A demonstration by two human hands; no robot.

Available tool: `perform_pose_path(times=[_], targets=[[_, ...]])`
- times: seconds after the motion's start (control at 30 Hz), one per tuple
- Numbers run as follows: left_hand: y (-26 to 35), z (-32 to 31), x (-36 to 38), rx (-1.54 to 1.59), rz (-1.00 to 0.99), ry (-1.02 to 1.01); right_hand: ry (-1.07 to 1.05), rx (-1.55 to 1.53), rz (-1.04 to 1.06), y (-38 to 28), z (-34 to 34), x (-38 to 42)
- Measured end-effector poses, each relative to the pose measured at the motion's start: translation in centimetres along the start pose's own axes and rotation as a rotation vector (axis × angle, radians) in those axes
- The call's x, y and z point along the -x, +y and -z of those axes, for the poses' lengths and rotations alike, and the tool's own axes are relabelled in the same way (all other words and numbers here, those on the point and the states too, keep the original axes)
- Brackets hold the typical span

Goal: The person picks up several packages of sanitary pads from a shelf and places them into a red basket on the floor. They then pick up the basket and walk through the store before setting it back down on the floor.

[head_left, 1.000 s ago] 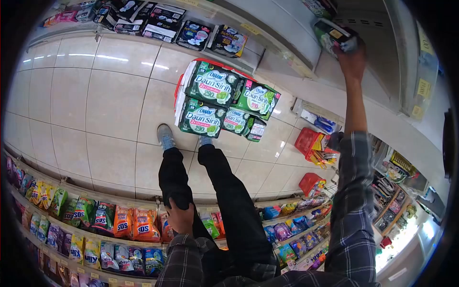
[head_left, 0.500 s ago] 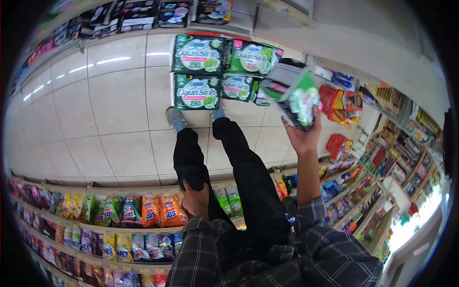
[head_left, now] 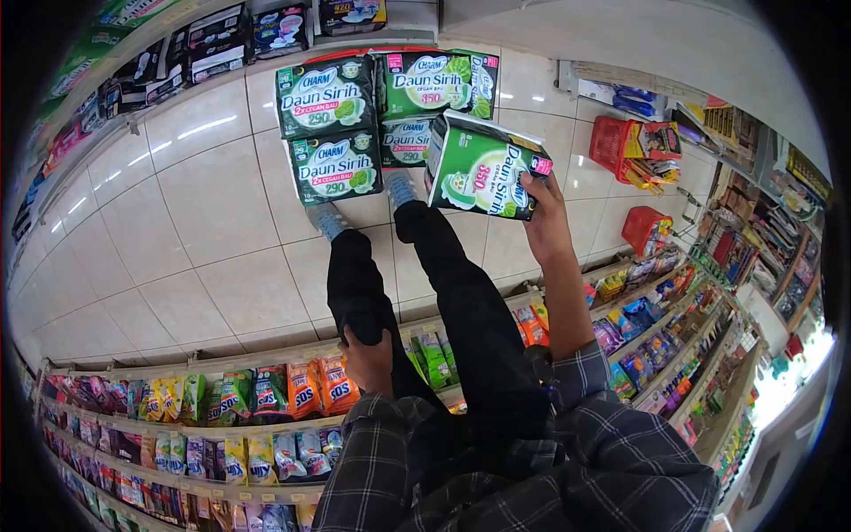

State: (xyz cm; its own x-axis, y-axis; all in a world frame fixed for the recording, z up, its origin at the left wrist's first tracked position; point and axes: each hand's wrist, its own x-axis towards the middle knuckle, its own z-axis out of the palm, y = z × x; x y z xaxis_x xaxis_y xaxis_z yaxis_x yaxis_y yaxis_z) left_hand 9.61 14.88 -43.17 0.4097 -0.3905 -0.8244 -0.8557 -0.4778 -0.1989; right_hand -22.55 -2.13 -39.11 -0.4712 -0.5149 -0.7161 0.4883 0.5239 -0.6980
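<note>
My right hand [head_left: 545, 217] grips a green and white pack of Charm Daun Sirih sanitary pads [head_left: 486, 173] by its right edge. The pack is tilted, its printed front toward me with the lettering running sideways. It hangs just right of several similar packs on the floor, overlapping one in view. Among them are a 290 pack [head_left: 324, 96], a second 290 pack [head_left: 335, 167] nearer my feet, and a 350 pack [head_left: 425, 84]. My left hand [head_left: 368, 362] is wrapped round my left knee [head_left: 363, 330], with some fingers hidden.
Shelves with detergent pouches [head_left: 269, 392] run along my near side. Dark pad packs [head_left: 217, 40] line the far shelf. Red baskets [head_left: 608, 146] holding goods stand on the tiled floor [head_left: 222, 213] to the right. My feet [head_left: 328, 222] are close to the floor packs.
The pack in my right hand has turned from a blurred, edge-on tilt to show its printed front, and moved left and slightly down. The whole view has shifted. My left hand stays on the knee.
</note>
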Motion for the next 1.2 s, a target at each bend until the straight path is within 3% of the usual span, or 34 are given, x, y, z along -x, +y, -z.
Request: perform_pose_path(times=[0.27,0.53,0.73,0.8,0.9,1.1,1.2], targets=[[0.4,0.4,0.1,-0.019,0.025,-0.034,-0.024,0.126,-0.061,3.0,-0.1,-3.7],[0.5,0.7,0.3,0.005,0.041,-0.060,-0.178,0.203,-0.180,7.3,-1.0,-8.1],[-0.3,0.9,0.6,0.109,0.019,-0.056,-0.167,0.140,-0.229,10.3,0.1,-10.8],[0.1,1.9,0.7,0.155,0.051,-0.068,-0.068,0.125,-0.252,10.2,-0.4,-10.5],[-0.1,2.2,0.8,0.187,0.057,-0.061,-0.119,0.114,-0.220,10.1,-1.1,-10.2],[-1.4,0.4,0.4,0.161,0.028,0.015,-0.011,0.418,-0.048,12.1,-0.9,-10.1],[-1.7,0.3,-0.2,0.186,0.056,-0.052,0.004,0.414,0.016,12.4,-1.3,-9.2]])
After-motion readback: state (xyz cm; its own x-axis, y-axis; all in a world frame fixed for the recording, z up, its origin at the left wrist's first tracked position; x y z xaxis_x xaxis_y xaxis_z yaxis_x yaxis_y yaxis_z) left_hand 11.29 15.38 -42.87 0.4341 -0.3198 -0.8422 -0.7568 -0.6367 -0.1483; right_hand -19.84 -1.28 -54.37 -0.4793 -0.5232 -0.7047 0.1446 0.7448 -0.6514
